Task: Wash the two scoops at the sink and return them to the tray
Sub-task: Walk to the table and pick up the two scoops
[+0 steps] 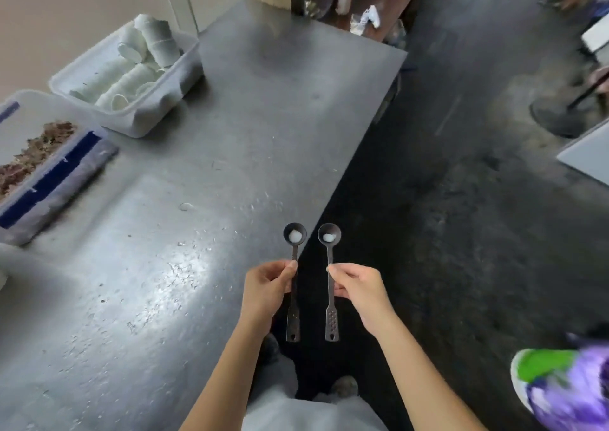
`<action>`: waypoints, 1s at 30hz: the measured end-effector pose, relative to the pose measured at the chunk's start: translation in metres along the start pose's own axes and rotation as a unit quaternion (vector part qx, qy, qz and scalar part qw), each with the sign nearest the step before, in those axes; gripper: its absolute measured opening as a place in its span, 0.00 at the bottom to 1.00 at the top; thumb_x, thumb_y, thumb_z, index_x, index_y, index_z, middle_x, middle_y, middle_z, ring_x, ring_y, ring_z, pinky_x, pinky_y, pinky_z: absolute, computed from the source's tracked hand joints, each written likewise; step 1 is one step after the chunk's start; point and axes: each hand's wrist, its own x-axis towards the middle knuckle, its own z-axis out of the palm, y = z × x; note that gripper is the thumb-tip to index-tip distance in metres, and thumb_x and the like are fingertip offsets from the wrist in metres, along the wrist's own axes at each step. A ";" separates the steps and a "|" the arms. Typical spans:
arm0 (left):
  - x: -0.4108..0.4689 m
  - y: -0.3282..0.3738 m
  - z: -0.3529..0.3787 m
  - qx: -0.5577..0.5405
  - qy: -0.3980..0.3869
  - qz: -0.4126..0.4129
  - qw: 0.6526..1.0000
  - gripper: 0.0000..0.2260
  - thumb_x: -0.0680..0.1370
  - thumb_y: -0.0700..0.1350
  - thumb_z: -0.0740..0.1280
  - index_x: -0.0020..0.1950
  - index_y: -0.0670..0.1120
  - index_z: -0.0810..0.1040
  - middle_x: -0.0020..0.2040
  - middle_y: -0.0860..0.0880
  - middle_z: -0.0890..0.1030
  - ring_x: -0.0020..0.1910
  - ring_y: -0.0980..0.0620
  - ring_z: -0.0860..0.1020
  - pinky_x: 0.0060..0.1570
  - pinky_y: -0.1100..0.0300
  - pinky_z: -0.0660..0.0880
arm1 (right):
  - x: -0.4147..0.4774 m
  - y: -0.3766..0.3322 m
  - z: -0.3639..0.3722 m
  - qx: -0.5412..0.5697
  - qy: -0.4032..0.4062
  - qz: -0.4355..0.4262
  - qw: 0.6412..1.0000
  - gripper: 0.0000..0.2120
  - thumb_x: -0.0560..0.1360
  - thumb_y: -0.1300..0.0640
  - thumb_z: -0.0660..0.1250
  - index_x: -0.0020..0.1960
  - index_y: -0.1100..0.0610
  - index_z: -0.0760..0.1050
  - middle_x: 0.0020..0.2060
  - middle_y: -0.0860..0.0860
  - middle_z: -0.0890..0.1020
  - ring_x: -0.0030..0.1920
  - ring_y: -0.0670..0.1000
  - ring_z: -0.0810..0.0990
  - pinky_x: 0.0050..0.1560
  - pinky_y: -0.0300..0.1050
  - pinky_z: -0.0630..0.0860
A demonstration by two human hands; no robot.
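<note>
Two dark scoops, left scoop and right scoop, held side by side, bowls forward, each carrying a white blob; left one over the edge of the steel worktop, right one over the dark floor. Left hand pinching its handle between thumb and fingers; right hand likewise. Washing probably not begun: residue in both bowls. No sink or tray in view. White blobs hard to identify. Far-left containers cut off.
</note>
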 end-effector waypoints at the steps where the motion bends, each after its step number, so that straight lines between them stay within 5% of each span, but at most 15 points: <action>1: -0.002 0.001 0.015 0.012 -0.019 0.000 1.000 0.07 0.78 0.51 0.71 0.43 0.52 0.87 0.40 0.50 0.87 0.40 0.53 0.86 0.43 0.59 0.81 | -0.006 0.003 -0.015 0.013 0.013 -0.001 1.000 0.05 0.78 0.58 0.73 0.49 0.56 0.87 0.39 0.53 0.89 0.43 0.52 0.88 0.46 0.44 0.85; 4: -0.011 0.005 0.056 0.044 -0.049 0.000 0.998 0.08 0.77 0.52 0.72 0.44 0.50 0.87 0.41 0.49 0.87 0.43 0.49 0.86 0.48 0.53 0.82 | -0.026 0.013 -0.056 0.047 0.051 0.002 0.998 0.05 0.77 0.56 0.74 0.48 0.57 0.88 0.37 0.53 0.88 0.40 0.50 0.86 0.50 0.49 0.86; 12: -0.051 0.012 0.158 0.105 -0.149 0.048 0.982 0.12 0.76 0.52 0.72 0.37 0.47 0.84 0.36 0.45 0.83 0.37 0.58 0.81 0.44 0.58 0.81 | -0.083 0.034 -0.159 0.127 0.172 -0.014 0.977 0.07 0.78 0.57 0.73 0.50 0.60 0.87 0.46 0.63 0.87 0.47 0.58 0.86 0.54 0.57 0.85; 18: -0.088 0.012 0.230 0.127 -0.208 0.074 0.967 0.13 0.77 0.52 0.72 0.35 0.48 0.84 0.35 0.45 0.82 0.37 0.58 0.80 0.40 0.65 0.80 | -0.119 0.050 -0.229 0.154 0.251 -0.020 0.955 0.06 0.76 0.56 0.75 0.42 0.57 0.87 0.34 0.55 0.85 0.33 0.44 0.81 0.38 0.41 0.83; 30: -0.152 0.007 0.355 0.182 -0.340 0.088 0.919 0.09 0.77 0.49 0.73 0.39 0.49 0.86 0.32 0.53 0.82 0.32 0.58 0.78 0.37 0.61 0.80 | -0.201 0.101 -0.326 0.222 0.387 -0.007 0.895 0.06 0.74 0.53 0.77 0.40 0.55 0.87 0.32 0.49 0.86 0.31 0.42 0.81 0.34 0.39 0.80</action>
